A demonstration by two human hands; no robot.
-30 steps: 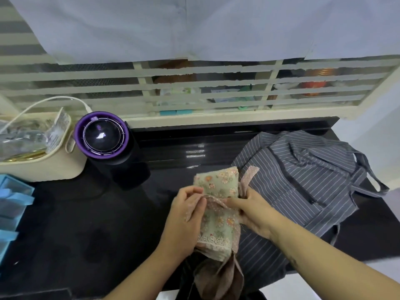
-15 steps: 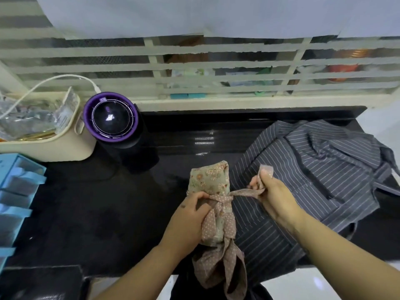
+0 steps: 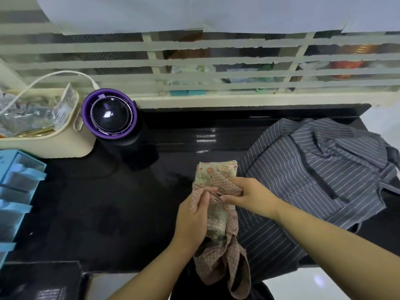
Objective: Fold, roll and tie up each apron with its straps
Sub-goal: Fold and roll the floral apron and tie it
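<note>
The loose strap ends (image 3: pixel 223 263) hang down over the near edge of the desk (image 3: pixel 97 213). Just beyond them, the left hand (image 3: pixel 192 219) steadies the flowered apron (image 3: pixel 214 172), which is already folded and rolled. Its grip is closed and pinches a dotted strap (image 3: pixel 225 185). The right hand (image 3: pixel 249 197) also has its grip closed on this strap, where it crosses the roll. I judge that the knot is being made but is not yet finished. Farther, toward the right far corner, the striped apron (image 3: pixel 313 174) lies spread and crumpled, not yet folded, rolled or tied.
</note>
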